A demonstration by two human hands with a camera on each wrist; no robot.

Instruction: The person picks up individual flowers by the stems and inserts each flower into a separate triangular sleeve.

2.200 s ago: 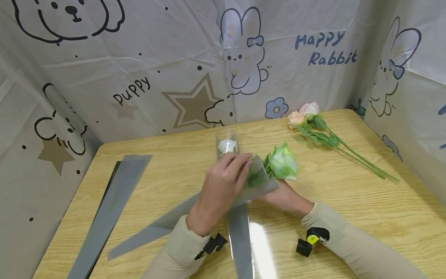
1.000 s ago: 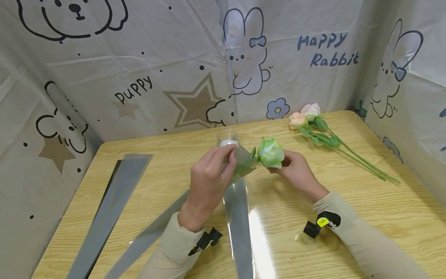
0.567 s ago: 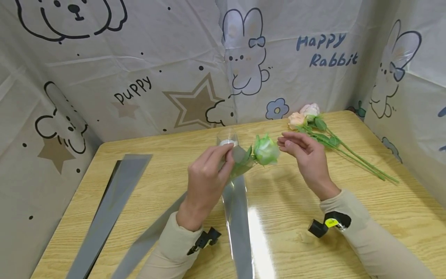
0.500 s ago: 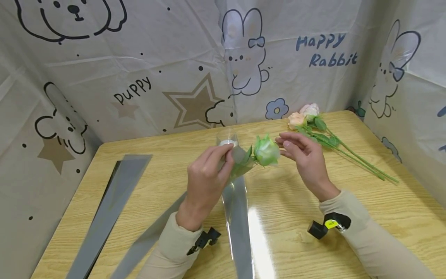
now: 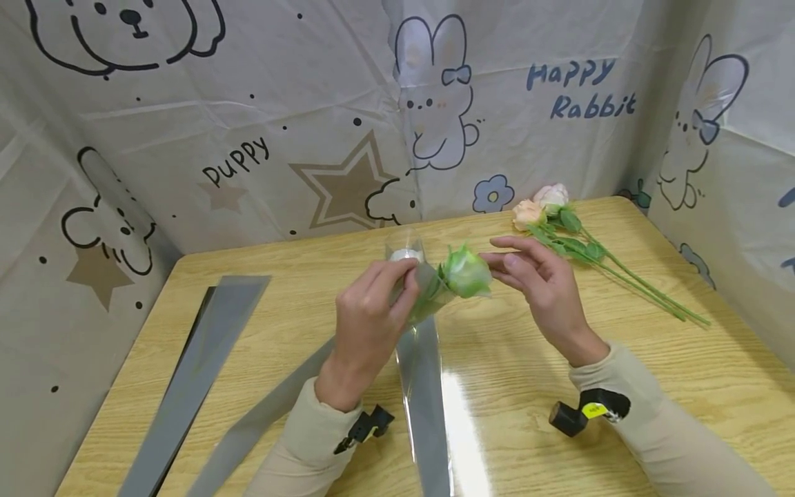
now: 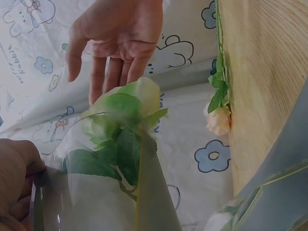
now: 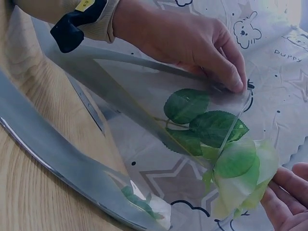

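My left hand point(image 5: 373, 324) pinches the upper edge of a grey clear-fronted flower sleeve point(image 5: 263, 411) between thumb and fingers. Inside it are the stem and leaves of an artificial green-white rose point(image 5: 467, 271), whose bloom pokes out of the open end. My right hand point(image 5: 546, 297) is beside the bloom with its fingers extended and relaxed; in the right wrist view, the fingertips touch or nearly touch the petals point(image 7: 245, 180). Below lies another sleeve point(image 5: 425, 407) with a white rose point(image 5: 406, 257) inside, partly hidden by my left hand.
Two loose artificial roses, one peach point(image 5: 528, 215) and one pale pink point(image 5: 551, 195), lie at the back right. Several flat grey sleeves point(image 5: 205, 366) are stacked at the left. Printed fabric walls point(image 5: 335, 103) enclose the wooden table point(image 5: 528, 428).
My right hand has let go of the green-white rose and opened beside it. The bloom has shifted left, closer to the sleeve's mouth. My left hand keeps its pinch on the sleeve.
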